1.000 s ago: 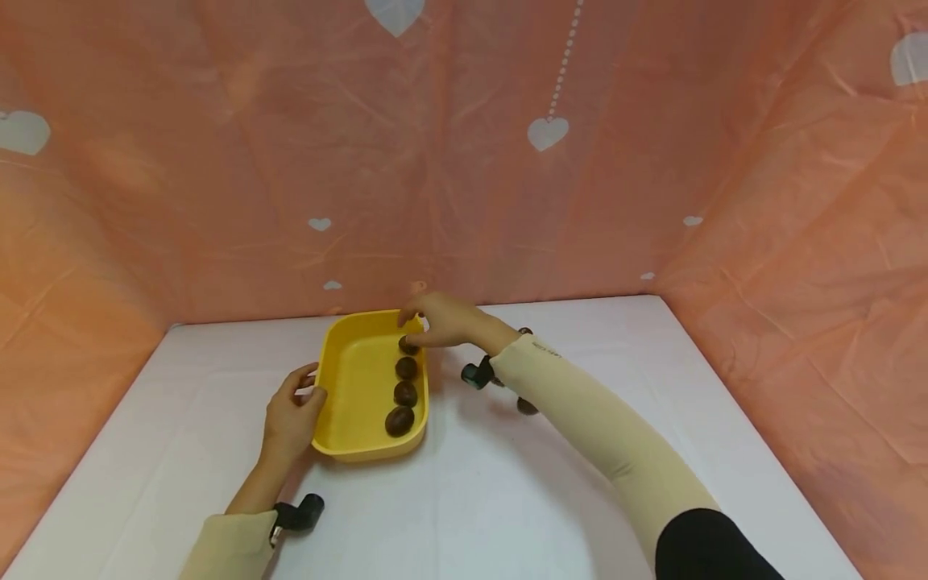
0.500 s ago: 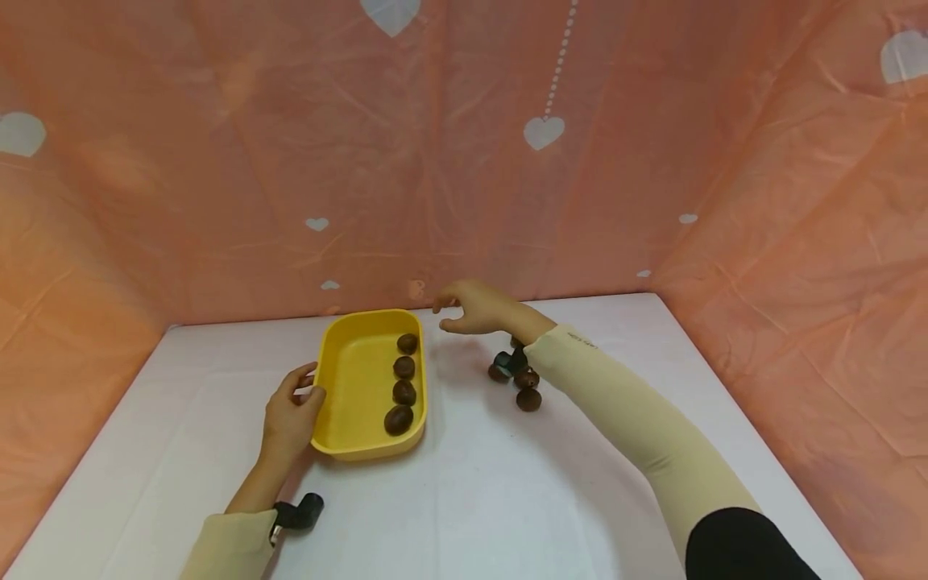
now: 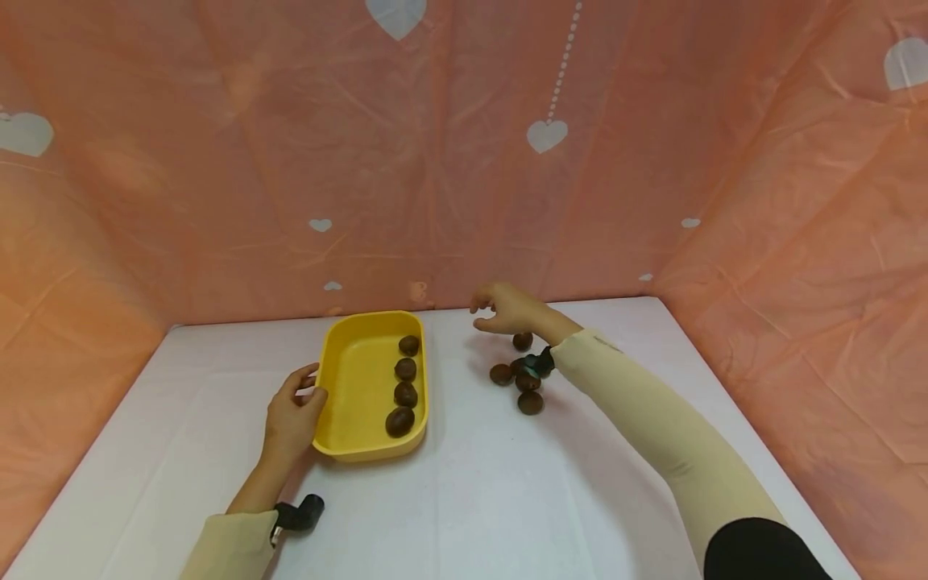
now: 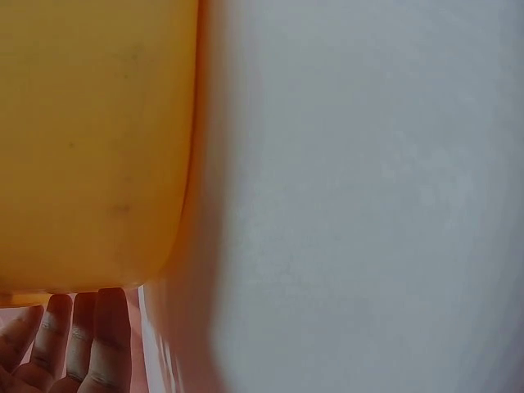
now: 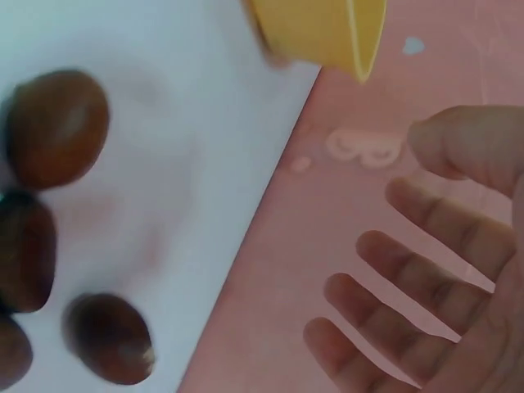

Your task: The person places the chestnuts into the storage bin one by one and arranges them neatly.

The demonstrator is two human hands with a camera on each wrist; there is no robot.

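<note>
A yellow tray [image 3: 355, 387] stands left of the middle, with several brown chestnuts [image 3: 405, 394] lined up along its right inner side. My left hand [image 3: 288, 419] holds the tray's left rim, thumb at the edge; its fingers [image 4: 110, 344] meet the outer wall in the left wrist view. Over the table's back part hangs my right hand [image 3: 511, 308], fingers spread and nothing in them. Below and beside it lies a loose group of chestnuts [image 3: 530, 403], partly covered by the right wrist's camera. The right wrist view shows some of these chestnuts [image 5: 57, 128] near its left edge.
A white cloth covers the table [image 3: 478, 499]. Behind it and along the sides hangs a pink-orange sheet [image 3: 449, 161] printed with pale hearts. Black wrist cameras [image 3: 300, 513] stick out from both wrists.
My right hand has let go of the farthest chestnut in the tray's row and moved right, out of the tray, toward the loose chestnuts. The left hand stays at the rim.
</note>
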